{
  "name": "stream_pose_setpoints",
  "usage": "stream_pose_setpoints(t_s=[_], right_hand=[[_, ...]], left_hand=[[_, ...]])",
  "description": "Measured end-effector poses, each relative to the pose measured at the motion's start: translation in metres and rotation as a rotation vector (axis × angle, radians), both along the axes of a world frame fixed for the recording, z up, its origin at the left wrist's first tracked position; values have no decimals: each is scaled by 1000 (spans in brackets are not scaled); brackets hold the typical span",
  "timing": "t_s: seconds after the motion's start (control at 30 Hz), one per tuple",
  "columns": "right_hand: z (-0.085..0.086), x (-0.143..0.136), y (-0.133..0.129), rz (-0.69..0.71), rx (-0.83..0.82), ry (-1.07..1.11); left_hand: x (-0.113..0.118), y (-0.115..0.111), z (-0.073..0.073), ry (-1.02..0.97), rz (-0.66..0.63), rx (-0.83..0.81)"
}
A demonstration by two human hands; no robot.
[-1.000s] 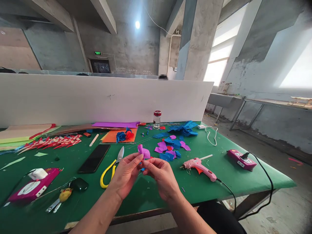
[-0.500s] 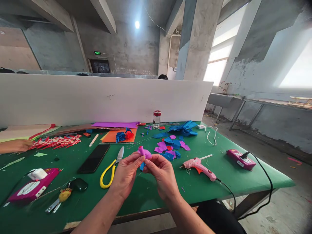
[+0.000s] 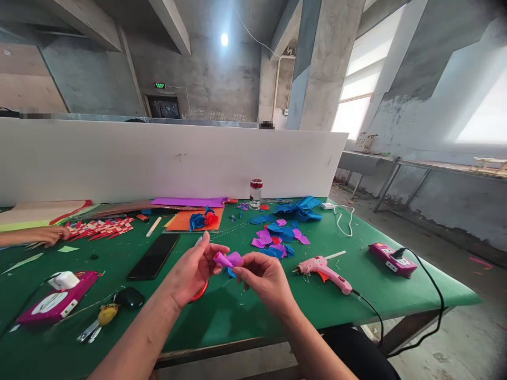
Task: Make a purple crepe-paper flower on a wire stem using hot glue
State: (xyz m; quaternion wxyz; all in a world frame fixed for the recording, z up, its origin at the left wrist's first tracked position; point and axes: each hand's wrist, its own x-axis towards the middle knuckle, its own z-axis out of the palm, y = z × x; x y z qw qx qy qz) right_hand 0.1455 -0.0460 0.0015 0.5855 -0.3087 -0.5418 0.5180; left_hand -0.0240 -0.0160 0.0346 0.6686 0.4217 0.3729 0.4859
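My right hand pinches a purple crepe-paper flower piece between thumb and fingers, over the near part of the table. The paper is rolled, with a flared left end and a bit of red inside. My left hand is open beside that end; its thumb points up, apart from the curled fingers, which lie close to the paper. A scrap of blue shows just under the piece. Behind my left hand, scissors are mostly hidden, with part of a red handle showing.
Blue and purple paper petals lie beyond my hands. A pink glue gun with a cord is at right, near a power strip. Leftward are a phone, keys and another person's hand. A lidded jar stands behind.
My left thumb has lifted off the purple paper and that hand has shifted left, now covering the scissors. The paper has tipped sideways in my right hand. The other person's hand moved right.
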Motion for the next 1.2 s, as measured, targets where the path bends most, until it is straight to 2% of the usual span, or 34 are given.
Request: stream_pose_setpoints(t_s=[0.1,0.2,0.27,0.37,0.57,0.67,0.8,0.9,0.97,1.0,1.07,1.2], right_hand=[[-2,-2,0,28,-5,-25],[-1,-2,0,43,-11,-44],[-1,-2,0,38,-15,-65],[-2,-1,1,25,-23,-83],[-5,0,4,0,-55,-107],[-5,0,5,-4,-90,-93],[-3,-2,4,-28,-166,15],[-2,-4,3,-63,-215,129],[-1,-6,3,-89,-231,204],[-1,-6,2,-96,-236,234],[0,-7,2,-95,-246,268],[1,-8,0,-74,-272,279]], left_hand=[[-4,-4,6,23,-90,-14],[-7,-5,7,-6,-203,-21],[-8,-5,6,-30,-231,-3],[-8,-5,7,-40,-180,67],[-3,-7,11,11,29,173],[-2,-6,11,10,54,200],[0,-1,5,-58,119,206],[7,2,-6,-64,200,124],[13,1,-12,-14,117,56],[17,0,-15,0,43,56],[23,-4,-17,0,-13,96],[28,-10,-16,-1,11,114]])
